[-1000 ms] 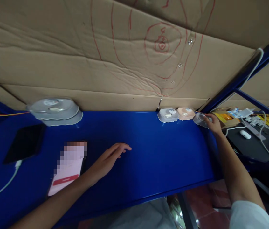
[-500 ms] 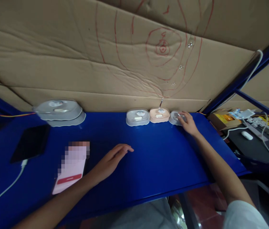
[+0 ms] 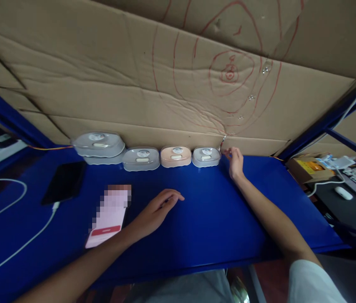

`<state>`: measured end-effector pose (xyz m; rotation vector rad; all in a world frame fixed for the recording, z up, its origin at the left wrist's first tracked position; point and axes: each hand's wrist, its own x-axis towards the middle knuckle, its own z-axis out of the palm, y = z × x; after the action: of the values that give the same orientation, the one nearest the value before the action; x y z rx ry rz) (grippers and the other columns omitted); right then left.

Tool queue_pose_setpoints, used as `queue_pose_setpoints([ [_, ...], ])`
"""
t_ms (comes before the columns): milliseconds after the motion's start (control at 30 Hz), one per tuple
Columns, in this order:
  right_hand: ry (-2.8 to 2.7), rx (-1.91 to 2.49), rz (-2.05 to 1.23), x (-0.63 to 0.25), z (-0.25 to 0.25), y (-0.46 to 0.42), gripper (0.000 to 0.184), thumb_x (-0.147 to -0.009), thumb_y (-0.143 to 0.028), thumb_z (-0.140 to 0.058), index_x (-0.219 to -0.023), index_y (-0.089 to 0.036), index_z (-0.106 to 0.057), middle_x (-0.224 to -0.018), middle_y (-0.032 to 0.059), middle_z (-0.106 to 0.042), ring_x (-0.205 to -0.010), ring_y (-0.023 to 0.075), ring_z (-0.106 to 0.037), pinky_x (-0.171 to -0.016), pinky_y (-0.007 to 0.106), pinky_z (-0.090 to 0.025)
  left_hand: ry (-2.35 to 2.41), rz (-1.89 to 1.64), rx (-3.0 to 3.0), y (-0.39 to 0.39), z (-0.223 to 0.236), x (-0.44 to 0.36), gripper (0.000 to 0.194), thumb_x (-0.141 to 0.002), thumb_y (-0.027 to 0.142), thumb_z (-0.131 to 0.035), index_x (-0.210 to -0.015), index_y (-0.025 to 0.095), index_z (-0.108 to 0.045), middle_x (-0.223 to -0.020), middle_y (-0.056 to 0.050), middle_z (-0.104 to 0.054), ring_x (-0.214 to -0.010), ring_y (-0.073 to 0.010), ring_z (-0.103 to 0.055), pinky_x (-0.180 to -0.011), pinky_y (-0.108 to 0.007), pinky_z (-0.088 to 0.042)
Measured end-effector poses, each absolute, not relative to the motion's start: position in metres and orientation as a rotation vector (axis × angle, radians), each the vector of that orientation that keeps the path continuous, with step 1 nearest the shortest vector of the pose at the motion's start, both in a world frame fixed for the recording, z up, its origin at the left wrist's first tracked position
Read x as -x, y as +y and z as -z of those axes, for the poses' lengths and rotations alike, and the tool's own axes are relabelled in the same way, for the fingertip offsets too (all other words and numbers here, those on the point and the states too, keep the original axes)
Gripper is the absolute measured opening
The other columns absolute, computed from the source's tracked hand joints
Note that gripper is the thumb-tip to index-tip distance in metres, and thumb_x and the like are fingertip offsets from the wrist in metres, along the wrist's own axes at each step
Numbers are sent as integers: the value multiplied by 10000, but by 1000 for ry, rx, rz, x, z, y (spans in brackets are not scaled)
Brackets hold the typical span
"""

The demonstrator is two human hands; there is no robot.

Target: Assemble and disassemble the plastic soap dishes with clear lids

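Observation:
Along the back of the blue table [image 3: 197, 219] stands a row of clear-lidded oval boxes: a grey box [image 3: 142, 160] on the left, a peach box [image 3: 176, 157] in the middle and a smaller grey box [image 3: 206, 157] on the right. The row's left end meets two stacked grey boxes [image 3: 99, 146]. Just right of the smaller grey box, my right hand [image 3: 235, 162] is raised with loosely bent fingers, holding nothing. My left hand [image 3: 160, 208] rests open near the table's middle, fingers slightly curved and nothing in them.
A lit phone [image 3: 110, 216] lies beside my left forearm. Farther left is a dark tablet [image 3: 64, 181] with a white cable [image 3: 41, 233]. Behind the boxes rises a cardboard wall [image 3: 108, 97]. Past the blue frame at right sits a white mouse [image 3: 344, 192].
The three-box row has slid left against the stacked boxes, closing the earlier gap. My right hand has come off the smaller grey box. My left hand stays about where it was.

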<state>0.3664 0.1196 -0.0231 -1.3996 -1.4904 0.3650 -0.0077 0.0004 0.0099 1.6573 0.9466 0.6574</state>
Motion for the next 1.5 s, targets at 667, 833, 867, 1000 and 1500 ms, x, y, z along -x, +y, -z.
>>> queue_pose_setpoints([
  [667, -1475, 1438, -522, -340, 20, 174, 731, -899, -894, -362, -586, -248, -496, -558, 7, -520, -596, 179, -513, -638, 331, -439, 958, -495, -1717, 0, -23, 8, 376, -1020, 547, -518, -1144, 273, -744, -1145, -47, -771, -1085, -252, -700, -969, -374, -512],
  [833, -1549, 1502, -461, -331, 22, 178, 723, -856, -928, -408, -601, -251, -424, -588, -7, -493, -652, 181, -503, -643, 314, -411, 941, -504, -1729, -1, -24, 8, 357, -1024, 529, -526, -1146, 271, -740, -1138, -45, -770, -1075, -245, -701, -945, -357, -516],
  [867, -1560, 1517, -446, -328, 22, 179, 726, -856, -932, -396, -606, -251, -431, -597, -3, -504, -673, 187, -511, -659, 314, -413, 937, -503, -1730, -2, -24, 8, 353, -1027, 525, -525, -1148, 271, -738, -1137, -44, -769, -1079, -244, -699, -946, -355, -514],
  [1000, -1598, 1572, -390, -320, 24, 180, 705, -900, -897, -349, -643, -257, -498, -654, 28, -589, -756, 224, -557, -729, 331, -428, 934, -491, -1742, -2, -23, 8, 346, -1034, 518, -518, -1153, 271, -730, -1134, -43, -764, -1079, -243, -697, -939, -354, -509],
  [1500, -1761, 1633, -301, -324, 21, 168, 734, -1032, -752, -199, -810, -215, -648, -837, 78, -728, -861, 250, -684, -846, 359, -516, 929, -473, -1818, -2, -21, 6, 333, -1055, 482, -490, -1163, 261, -714, -1127, -41, -749, -1061, -231, -693, -933, -362, -521],
])
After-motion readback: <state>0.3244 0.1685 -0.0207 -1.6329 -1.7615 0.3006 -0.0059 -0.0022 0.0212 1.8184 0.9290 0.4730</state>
